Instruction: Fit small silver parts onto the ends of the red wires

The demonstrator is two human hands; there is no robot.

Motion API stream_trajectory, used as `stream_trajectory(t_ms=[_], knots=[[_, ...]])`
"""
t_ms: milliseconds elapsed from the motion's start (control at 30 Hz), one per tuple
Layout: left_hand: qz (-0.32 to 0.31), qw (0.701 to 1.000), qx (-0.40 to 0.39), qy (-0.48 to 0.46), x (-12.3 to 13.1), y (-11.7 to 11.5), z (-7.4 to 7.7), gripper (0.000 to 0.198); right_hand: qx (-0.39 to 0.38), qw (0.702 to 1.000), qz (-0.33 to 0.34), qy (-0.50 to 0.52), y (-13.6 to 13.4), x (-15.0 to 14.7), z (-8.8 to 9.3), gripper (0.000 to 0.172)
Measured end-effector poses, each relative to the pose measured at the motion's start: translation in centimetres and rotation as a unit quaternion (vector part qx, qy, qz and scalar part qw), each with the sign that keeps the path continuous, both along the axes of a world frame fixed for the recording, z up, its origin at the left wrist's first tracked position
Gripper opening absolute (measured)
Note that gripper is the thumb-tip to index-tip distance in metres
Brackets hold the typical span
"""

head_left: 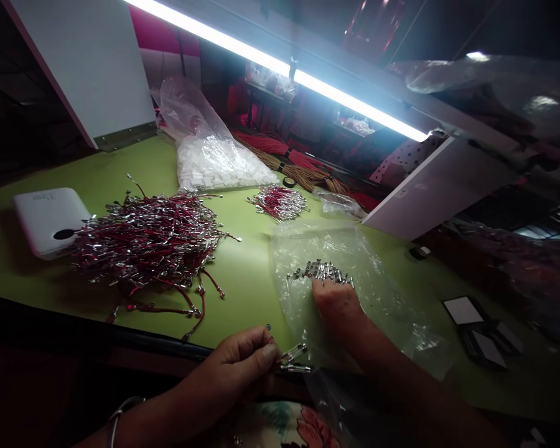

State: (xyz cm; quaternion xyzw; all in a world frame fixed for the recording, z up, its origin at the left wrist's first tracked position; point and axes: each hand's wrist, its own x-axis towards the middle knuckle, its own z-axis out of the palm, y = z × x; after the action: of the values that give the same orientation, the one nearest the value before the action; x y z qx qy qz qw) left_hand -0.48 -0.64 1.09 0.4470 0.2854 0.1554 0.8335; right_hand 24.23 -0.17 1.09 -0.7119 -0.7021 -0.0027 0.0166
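My left hand [247,361] is near the table's front edge. Its thumb and fingers are pinched around several small glass fuses [295,356], clear tubes with shiny metal ends that stick out to the right. A small round metal piece [268,327] shows just above its fingertips. Farther forward, my right hand [338,302] is curled, knuckles up, at the near edge of a loose pile of glass fuses [324,270]. Its fingertips are hidden, so whatever they grip does not show. Under that pile lies a flat clear plastic bag [373,280].
A large heap of red wire leads with metal terminals [154,239] lies left, beside a white device [51,221]. Behind are a smaller red-wire bundle [280,202] and a bag of white connectors [219,162]. Black-framed pieces [464,310] lie right. A lamp tube [359,106] hangs overhead.
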Motion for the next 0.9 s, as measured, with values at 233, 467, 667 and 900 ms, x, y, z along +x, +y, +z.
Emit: stream_trajectory(t_ms=[233,467,667,900], knots=[[0.0,1.0,-0.017,0.017,-0.1,0.0,-0.2,0.037,0.022,0.99,-0.015,0.14,-1.3,0.0,1.2,0.015],[-0.021,1.0,-0.013,0.017,0.2,0.0,0.1,0.043,-0.145,0.661,-0.068,0.733,-3.5,-5.1,2.7,0.023],[-0.027,1.0,-0.011,0.011,-0.1,0.0,0.3,0.043,-0.134,0.627,-0.088,0.762,-3.6,-6.1,2.4,0.02],[-0.028,0.999,-0.001,0.022,-0.2,-0.1,0.4,0.045,-0.069,0.755,-0.051,0.65,-4.4,-6.4,2.7,0.015]])
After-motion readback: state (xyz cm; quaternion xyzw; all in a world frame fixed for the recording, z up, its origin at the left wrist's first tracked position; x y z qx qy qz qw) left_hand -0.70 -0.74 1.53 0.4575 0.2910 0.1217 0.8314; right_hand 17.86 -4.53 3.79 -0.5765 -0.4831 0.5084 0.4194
